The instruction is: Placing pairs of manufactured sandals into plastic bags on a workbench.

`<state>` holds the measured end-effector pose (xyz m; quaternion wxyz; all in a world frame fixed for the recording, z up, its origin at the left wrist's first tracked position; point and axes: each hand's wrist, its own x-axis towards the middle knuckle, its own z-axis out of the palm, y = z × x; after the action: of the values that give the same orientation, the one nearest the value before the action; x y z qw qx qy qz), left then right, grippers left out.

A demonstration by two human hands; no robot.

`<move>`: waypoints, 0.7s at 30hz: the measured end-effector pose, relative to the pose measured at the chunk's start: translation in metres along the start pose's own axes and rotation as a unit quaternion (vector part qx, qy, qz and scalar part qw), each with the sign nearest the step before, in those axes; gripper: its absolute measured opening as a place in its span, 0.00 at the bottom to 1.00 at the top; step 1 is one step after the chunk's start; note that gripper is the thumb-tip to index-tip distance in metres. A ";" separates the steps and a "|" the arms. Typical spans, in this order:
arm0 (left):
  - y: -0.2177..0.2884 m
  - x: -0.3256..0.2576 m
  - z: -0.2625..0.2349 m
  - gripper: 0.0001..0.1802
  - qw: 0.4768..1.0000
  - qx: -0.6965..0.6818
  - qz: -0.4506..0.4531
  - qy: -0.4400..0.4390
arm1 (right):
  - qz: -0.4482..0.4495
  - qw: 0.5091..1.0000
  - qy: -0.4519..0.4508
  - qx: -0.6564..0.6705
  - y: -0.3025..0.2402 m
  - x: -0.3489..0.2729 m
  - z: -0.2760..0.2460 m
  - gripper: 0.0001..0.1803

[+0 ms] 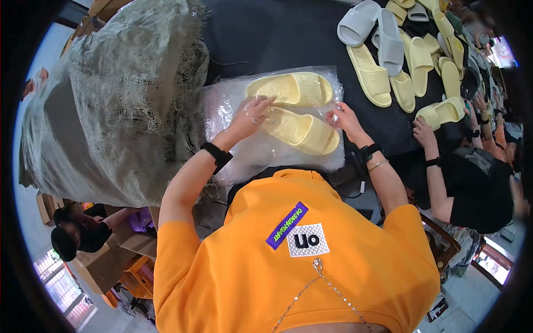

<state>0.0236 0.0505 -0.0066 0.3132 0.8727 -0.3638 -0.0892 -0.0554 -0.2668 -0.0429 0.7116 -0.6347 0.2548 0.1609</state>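
Note:
Two pale yellow slide sandals lie side by side on a stack of clear plastic bags (233,102) spread over the black table (288,33). The far sandal (291,89) points left; the near sandal (300,130) lies at a slant under clear film. My left hand (251,115) rests with fingers spread on the near sandal's left end and the plastic. My right hand (341,117) pinches the plastic film at the near sandal's right end. Both wrists wear black bands.
A big bundle wrapped in coarse burlap (111,100) fills the left. Several loose yellow sandals (383,77) and grey sandals (361,22) lie at the back right. Another person's hand (425,133) holds a yellow sandal (441,112) at the right. Cardboard boxes (100,261) stand on the floor at lower left.

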 end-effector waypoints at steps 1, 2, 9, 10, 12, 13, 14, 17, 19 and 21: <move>0.000 0.005 0.006 0.29 1.000 0.023 0.016 -0.010 | 0.006 1.000 -0.005 0.011 -0.005 -0.003 0.005 0.19; -0.005 0.012 0.015 0.30 0.998 0.046 0.032 -0.019 | 0.013 1.000 -0.011 0.021 -0.010 -0.006 0.012 0.20; 0.006 0.027 0.026 0.29 0.978 -0.106 0.126 -0.127 | 0.055 0.997 -0.041 0.037 -0.025 -0.017 0.021 0.23; 0.005 0.026 0.028 0.28 0.979 -0.113 0.114 -0.123 | 0.046 0.997 -0.051 0.045 -0.024 -0.015 0.024 0.23; 0.010 0.025 0.032 0.26 0.982 -0.124 0.091 -0.113 | 0.026 0.995 -0.071 0.060 -0.023 -0.011 0.028 0.23; 0.017 0.024 0.035 0.25 0.991 -0.069 0.072 -0.089 | 0.026 0.996 -0.070 0.056 -0.024 -0.010 0.031 0.22; 0.027 0.022 0.039 0.25 0.996 -0.014 0.052 -0.065 | 0.026 0.996 -0.069 0.052 -0.025 -0.008 0.034 0.22; 0.039 0.020 0.046 0.24 0.999 0.045 -0.003 -0.019 | 0.029 0.997 -0.060 0.046 -0.028 -0.002 0.035 0.18; 0.038 0.018 0.050 0.22 0.999 0.046 -0.026 -0.008 | 0.022 0.998 -0.052 0.031 -0.026 0.005 0.032 0.16; 0.035 0.013 0.050 0.21 0.998 0.044 -0.037 0.000 | 0.004 0.999 -0.044 -0.003 -0.023 0.011 0.027 0.14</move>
<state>-0.0064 -0.0016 -0.0238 0.2708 0.8985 -0.3352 -0.0842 -0.0296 -0.2441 -0.0288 0.7195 -0.6281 0.2255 0.1923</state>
